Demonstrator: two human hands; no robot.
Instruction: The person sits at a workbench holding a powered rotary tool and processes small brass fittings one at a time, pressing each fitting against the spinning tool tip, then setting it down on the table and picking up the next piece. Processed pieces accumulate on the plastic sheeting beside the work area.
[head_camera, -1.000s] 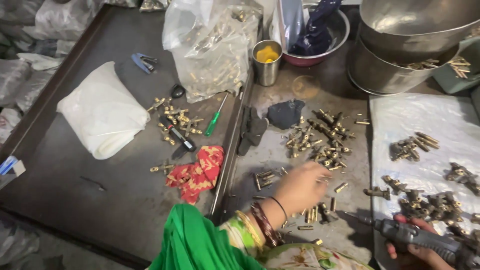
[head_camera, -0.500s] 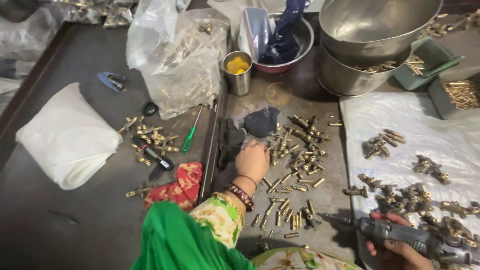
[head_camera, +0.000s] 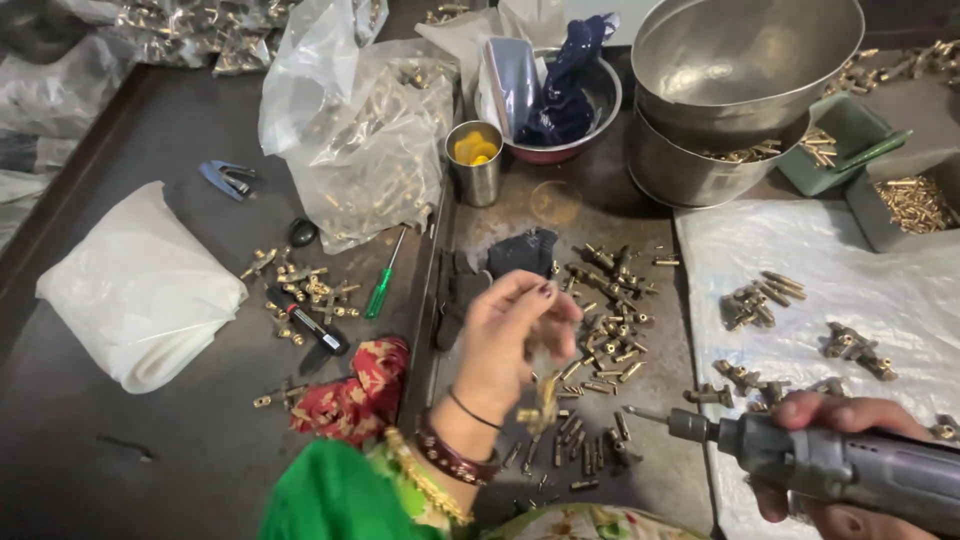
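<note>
My left hand is raised over the dark metal table, fingers pinched on a small brass fitting that is blurred below the palm. Just right of it lies a scatter of brass fittings. At the lower right my right hand grips a grey electric screwdriver, with its bit pointing left toward the brass fitting. More assembled brass pieces rest on a white plastic sheet to the right.
Two stacked steel bowls and a red bowl with blue cloth stand at the back. A steel cup, clear bags of brass parts, a green screwdriver, a red cloth and a white bag lie left.
My left hand has lifted off the pile with a brass fitting and drawn toward me. My right hand has brought the electric screwdriver up and left toward it.
</note>
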